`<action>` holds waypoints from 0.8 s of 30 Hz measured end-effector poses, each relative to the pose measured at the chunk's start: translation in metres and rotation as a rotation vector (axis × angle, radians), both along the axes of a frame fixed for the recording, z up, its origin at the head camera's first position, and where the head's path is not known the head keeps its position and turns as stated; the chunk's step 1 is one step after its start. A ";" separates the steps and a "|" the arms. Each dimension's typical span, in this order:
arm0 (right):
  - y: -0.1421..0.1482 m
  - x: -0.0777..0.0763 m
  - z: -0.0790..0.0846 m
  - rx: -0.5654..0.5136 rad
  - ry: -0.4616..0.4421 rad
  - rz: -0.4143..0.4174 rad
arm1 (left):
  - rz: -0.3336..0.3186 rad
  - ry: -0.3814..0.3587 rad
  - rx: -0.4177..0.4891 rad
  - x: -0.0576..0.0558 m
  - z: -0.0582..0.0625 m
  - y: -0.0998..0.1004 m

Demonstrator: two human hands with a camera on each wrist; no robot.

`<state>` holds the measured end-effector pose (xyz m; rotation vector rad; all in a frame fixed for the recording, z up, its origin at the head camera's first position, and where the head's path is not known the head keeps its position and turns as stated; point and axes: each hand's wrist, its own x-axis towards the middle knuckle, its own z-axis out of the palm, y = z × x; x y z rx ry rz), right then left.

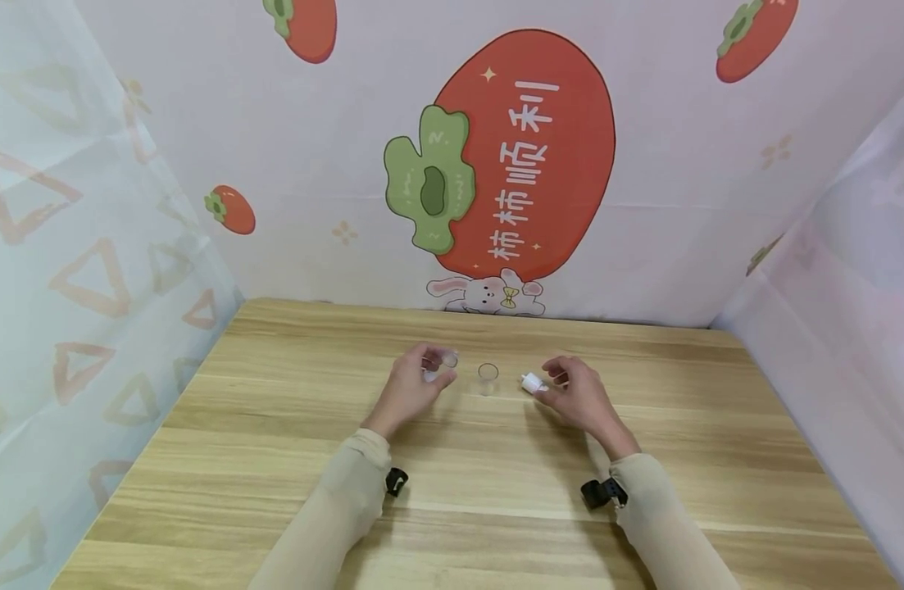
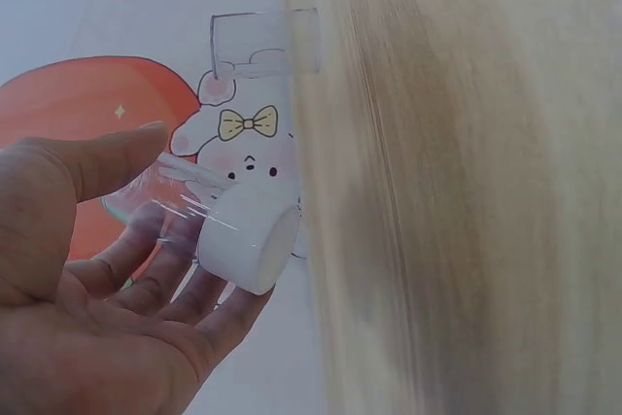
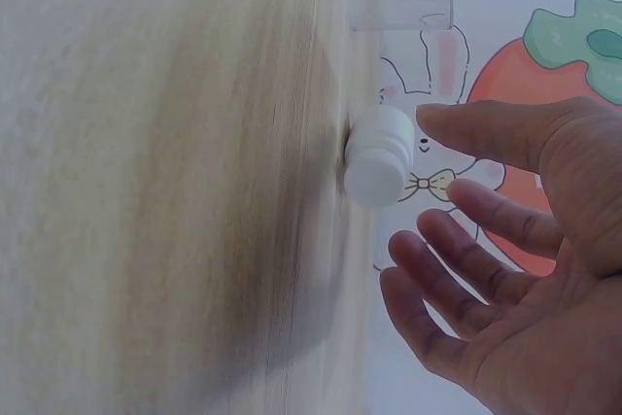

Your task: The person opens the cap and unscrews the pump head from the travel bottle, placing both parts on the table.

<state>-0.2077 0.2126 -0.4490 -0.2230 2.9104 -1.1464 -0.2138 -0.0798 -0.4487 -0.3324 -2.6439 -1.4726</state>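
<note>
In the head view my left hand (image 1: pixel 415 383) is at the left of the group, its thumb and fingers curled around a small clear container. The left wrist view shows that container tilted, with a white round end (image 2: pixel 248 240) and a see-through part near the thumb tip. A clear cylindrical cup (image 1: pixel 488 378) stands upright between the hands. To its right is a small white bottle (image 1: pixel 532 383) with a thin tip pointing left. My right hand (image 1: pixel 575 395) is beside it, fingers spread and loosely bent; the thumb tip is right at the bottle (image 3: pixel 381 138).
All this is on a wood-grain table (image 1: pixel 481 492), toward its back edge. A pale cloth wall (image 1: pixel 311 262) printed with persimmons and a rabbit rises behind, and more cloth hangs at both sides. Black camera straps (image 1: pixel 602 493) are on both wrists.
</note>
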 end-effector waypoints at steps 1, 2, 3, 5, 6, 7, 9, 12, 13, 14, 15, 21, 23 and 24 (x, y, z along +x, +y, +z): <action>0.001 0.001 0.000 0.000 0.006 0.002 | 0.005 -0.003 0.017 -0.002 -0.001 0.000; 0.001 0.001 0.001 -0.001 0.011 0.005 | 0.010 -0.006 0.033 -0.003 -0.002 -0.001; 0.001 0.002 0.001 -0.001 0.015 0.008 | 0.017 -0.017 0.049 -0.004 -0.003 -0.001; 0.002 0.003 0.001 -0.002 0.017 0.009 | 0.027 -0.035 0.065 -0.006 -0.004 -0.001; 0.002 0.003 0.001 -0.003 0.017 0.009 | 0.030 -0.045 0.072 -0.007 -0.005 -0.001; 0.002 0.003 0.002 -0.003 0.015 0.011 | 0.033 -0.055 0.077 -0.007 -0.005 -0.001; 0.001 0.004 0.002 -0.004 0.009 0.009 | 0.039 -0.073 0.083 -0.008 -0.005 -0.001; 0.001 0.005 0.002 -0.004 0.004 0.010 | 0.042 -0.091 0.083 -0.009 -0.006 -0.002; 0.001 0.005 0.002 -0.004 0.004 0.011 | 0.043 -0.094 0.080 -0.010 -0.007 -0.002; 0.001 0.005 0.002 -0.005 0.005 0.010 | 0.043 -0.095 0.079 -0.010 -0.007 -0.002; 0.001 0.005 0.002 -0.005 0.006 0.011 | 0.043 -0.095 0.077 -0.010 -0.008 -0.003; 0.001 0.005 0.002 -0.007 0.010 0.016 | 0.049 -0.100 0.072 -0.012 -0.011 -0.003; 0.001 0.005 0.003 -0.009 0.008 0.014 | 0.052 -0.107 0.071 -0.013 -0.012 -0.004; 0.001 0.005 0.003 -0.008 0.007 0.013 | 0.052 -0.109 0.071 -0.013 -0.012 -0.004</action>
